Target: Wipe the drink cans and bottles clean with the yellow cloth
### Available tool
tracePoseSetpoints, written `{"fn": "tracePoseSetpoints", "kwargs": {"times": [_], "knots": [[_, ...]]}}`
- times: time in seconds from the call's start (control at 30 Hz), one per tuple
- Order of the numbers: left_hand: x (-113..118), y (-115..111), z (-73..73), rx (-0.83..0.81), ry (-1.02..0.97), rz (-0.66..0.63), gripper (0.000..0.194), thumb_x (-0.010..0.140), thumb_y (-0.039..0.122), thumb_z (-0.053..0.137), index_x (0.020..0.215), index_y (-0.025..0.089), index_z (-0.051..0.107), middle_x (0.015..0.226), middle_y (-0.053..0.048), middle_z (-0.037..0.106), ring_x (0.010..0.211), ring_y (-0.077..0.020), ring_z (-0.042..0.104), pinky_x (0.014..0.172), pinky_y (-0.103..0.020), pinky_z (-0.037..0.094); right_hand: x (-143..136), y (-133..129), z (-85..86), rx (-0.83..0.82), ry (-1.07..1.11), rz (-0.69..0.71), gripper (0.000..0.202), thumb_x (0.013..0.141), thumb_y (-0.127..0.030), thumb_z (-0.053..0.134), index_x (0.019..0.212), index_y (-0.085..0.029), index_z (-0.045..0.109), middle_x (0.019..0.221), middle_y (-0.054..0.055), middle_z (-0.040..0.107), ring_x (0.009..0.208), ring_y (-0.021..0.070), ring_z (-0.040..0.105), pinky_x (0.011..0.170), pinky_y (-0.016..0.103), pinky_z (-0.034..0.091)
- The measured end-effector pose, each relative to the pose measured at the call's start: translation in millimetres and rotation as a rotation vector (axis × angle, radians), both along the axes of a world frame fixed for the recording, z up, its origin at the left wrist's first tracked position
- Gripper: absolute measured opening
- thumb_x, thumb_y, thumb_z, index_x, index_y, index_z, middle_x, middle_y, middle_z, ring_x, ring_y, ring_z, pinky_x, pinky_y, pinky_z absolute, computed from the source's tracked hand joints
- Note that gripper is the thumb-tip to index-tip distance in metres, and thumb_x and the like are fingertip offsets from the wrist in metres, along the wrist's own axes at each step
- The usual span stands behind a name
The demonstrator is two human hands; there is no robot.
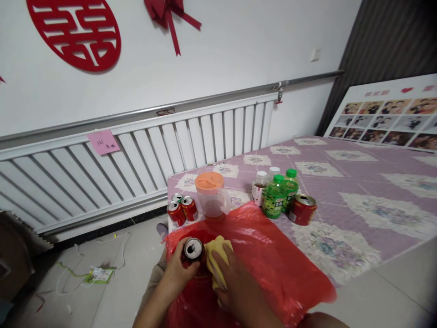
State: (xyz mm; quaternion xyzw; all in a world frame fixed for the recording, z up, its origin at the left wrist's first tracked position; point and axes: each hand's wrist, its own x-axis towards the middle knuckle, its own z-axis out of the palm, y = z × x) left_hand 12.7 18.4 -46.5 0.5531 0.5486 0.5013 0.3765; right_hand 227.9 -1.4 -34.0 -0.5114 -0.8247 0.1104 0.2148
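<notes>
1. Steadily is best: the left hand (178, 275) grips the can (193, 248) around its side, so it should hold firmly without denting the thin wall.
2. The right hand (239, 284) clasps a bunched yellow cloth (210, 249), just right of the can; whether they touch, I can't tell. Light, even strokes around the side would suit, I judge, with the can turned gradually.
3. The can sits within the left hand's grasp, above the red plastic sheet (290, 264) that spreads beneath both hands. Its opened top faces up towards the wearer; its long axis looks near upright, any exact tilt unclear.
</notes>
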Motion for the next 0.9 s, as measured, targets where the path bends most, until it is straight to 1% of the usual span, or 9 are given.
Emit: {"fn": "tracePoseSetpoints", "kwargs": {"times": [0.13,0.23,0.4,0.47,0.53,0.6,0.73,0.8,0.9], "knots": [[-1.2,1.3,-4.2,0.005,-0.006,0.001,0.063,0.065,0.018,0.071,0.127,0.019,0.057,0.129,-0.012,0.067,0.123,-0.0313,0.064,0.113,-0.05,0.047,1.7,0.5,2.8,0.098,0.023,-0.009,0.085,0.068,-0.002,0.056,0.147,-0.032,0.051,0.158,0.01,0.044,0.134,0.0297,0.054,0.105,0.042,0.049],[-0.2,1.1,-3.0,0.001,-0.023,-0.002,0.063,0.065,0.019,0.07,0.127,0.019,0.057,0.129,-0.012,0.067,0.123,-0.0311,0.064,0.113,-0.05,0.047,4.2,5.5,6.6,0.087,0.07,0.025,0.081,0.069,-0.003,0.054,0.146,-0.029,0.054,0.154,0.011,0.049,0.137,0.0288,0.051,0.11,0.045,0.046],[2.5,-0.6,6.0,-0.01,-0.043,-0.005,0.064,0.062,0.02,0.071,0.125,0.018,0.057,0.127,-0.013,0.068,0.123,-0.0335,0.064,0.112,-0.052,0.047,2.6,12.9,9.8,0.087,0.138,0.004,0.073,0.076,-0.006,0.052,0.147,-0.019,0.052,0.156,0.015,0.046,0.15,0.0307,0.034,0.116,0.049,0.041],[2.8,-1.1,8.6,-0.011,-0.041,-0.006,0.064,0.062,0.02,0.07,0.125,0.018,0.056,0.128,-0.013,0.067,0.124,-0.0336,0.063,0.112,-0.053,0.047,-0.5,11.7,9.8,0.089,0.129,-0.016,0.074,0.075,-0.004,0.051,0.148,-0.018,0.051,0.16,0.015,0.042,0.15,0.0305,0.033,0.115,0.047,0.043],[2.7,-1.3,9.5,-0.009,-0.038,-0.012,0.064,0.063,0.02,0.069,0.125,0.018,0.056,0.128,-0.014,0.067,0.124,-0.0335,0.063,0.111,-0.052,0.048,-4.1,8.8,9.5,0.089,0.093,-0.023,0.074,0.075,-0.003,0.051,0.147,-0.019,0.053,0.161,0.015,0.04,0.147,0.0301,0.039,0.111,0.043,0.047],[2.5,-1.1,8.9,-0.003,-0.028,-0.02,0.064,0.063,0.018,0.069,0.125,0.018,0.056,0.129,-0.014,0.067,0.125,-0.0331,0.062,0.113,-0.052,0.046,-7.3,6.0,9.1,0.1,0.039,-0.023,0.072,0.076,-0.001,0.052,0.144,-0.023,0.056,0.158,0.014,0.044,0.14,0.0292,0.049,0.105,0.039,0.051],[2.1,0.2,6.6,0.003,-0.027,-0.017,0.064,0.062,0.016,0.068,0.125,0.018,0.057,0.13,-0.013,0.067,0.125,-0.032,0.062,0.115,-0.051,0.043,-11.1,2.6,10.4,0.093,-0.077,-0.028,0.071,0.078,0.003,0.051,0.14,-0.032,0.059,0.152,0.01,0.054,0.113,0.0253,0.067,0.09,0.034,0.058],[1.3,0.8,6.8,-0.001,-0.032,-0.03,0.065,0.062,0.015,0.067,0.126,0.018,0.057,0.13,-0.013,0.067,0.126,-0.0319,0.062,0.116,-0.051,0.043,-12.5,1.2,13.9,0.061,-0.127,-0.031,0.07,0.081,0.003,0.049,0.14,-0.034,0.059,0.149,0.009,0.056,0.101,0.0238,0.07,0.082,0.032,0.059],[-0.7,1.2,9.4,-0.007,-0.022,-0.063,0.066,0.062,0.014,0.066,0.127,0.018,0.057,0.133,-0.013,0.066,0.13,-0.0322,0.059,0.118,-0.052,0.041,-14.7,-0.9,21.1,-0.002,-0.181,-0.045,0.069,0.085,0.002,0.048,0.141,-0.036,0.058,0.149,0.007,0.057,0.096,0.0245,0.071,0.073,0.032,0.059]]}}
